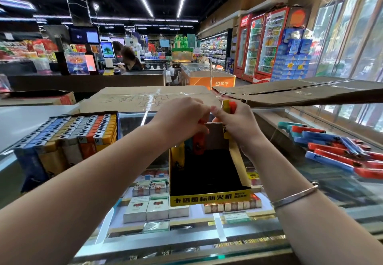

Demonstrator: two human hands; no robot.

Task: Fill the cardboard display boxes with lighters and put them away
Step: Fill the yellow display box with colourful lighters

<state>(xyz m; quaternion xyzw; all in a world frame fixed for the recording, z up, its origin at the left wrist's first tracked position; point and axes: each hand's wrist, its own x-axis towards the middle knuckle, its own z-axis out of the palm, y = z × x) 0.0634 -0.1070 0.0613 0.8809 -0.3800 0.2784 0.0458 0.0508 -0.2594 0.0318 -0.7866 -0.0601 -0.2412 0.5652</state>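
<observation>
A yellow and black cardboard display box [209,199] stands on the glass counter, mostly hollow, with a few lighters [187,151] upright at its far left. My left hand [182,117] holds an orange lighter [199,142] over the box's back row. My right hand [236,122] grips a small bunch of yellow and red lighters [229,106] just above the box's back wall. A second display box [68,138], packed full of lighters, sits to the left. Loose red and blue lighters [339,151] lie in a pile on the glass at the right.
Flattened brown cartons [153,97] lie across the counter behind the boxes, another [300,93] at the right. Cigarette packs [157,204] show under the glass counter [186,242]. Beyond are a checkout with a person, an orange freezer and drink fridges.
</observation>
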